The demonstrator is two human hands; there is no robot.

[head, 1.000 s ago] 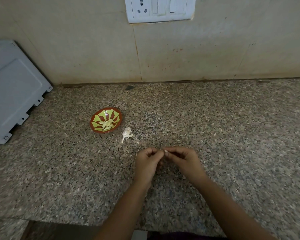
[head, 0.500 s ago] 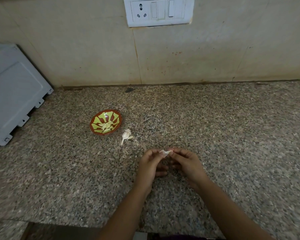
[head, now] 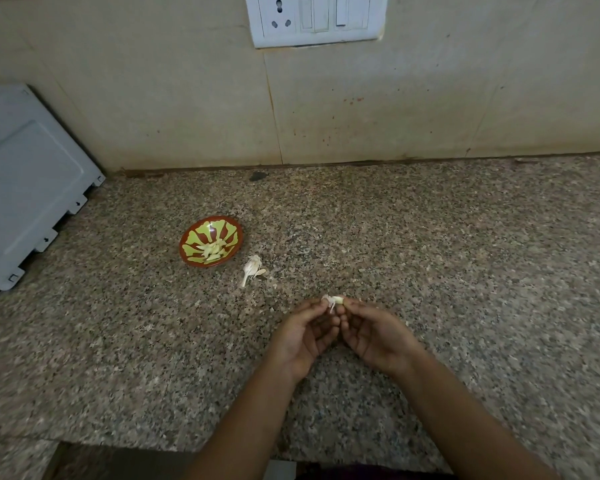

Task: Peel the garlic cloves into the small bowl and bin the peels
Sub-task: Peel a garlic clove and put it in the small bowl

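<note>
A garlic clove (head: 336, 300) with a loose strip of white peel is pinched between the fingertips of both hands above the granite counter. My left hand (head: 303, 336) pinches the peel end, my right hand (head: 374, 336) pinches the clove, palms turned up. A small red bowl (head: 231, 226) with a yellow-green pattern sits to the upper left and holds several peeled cloves (head: 213, 250). A small heap of garlic stem and peel (head: 253, 269) lies on the counter just right of the bowl.
The speckled granite counter (head: 447, 254) runs to a tiled wall with a white switchboard (head: 316, 19). A grey-white appliance panel (head: 25, 181) leans at the far left. The counter's front edge (head: 153, 441) is near the bottom.
Both hands have rolled palms up and the clove with its peel now shows at the fingertips; a second ago it was hidden between them.
</note>
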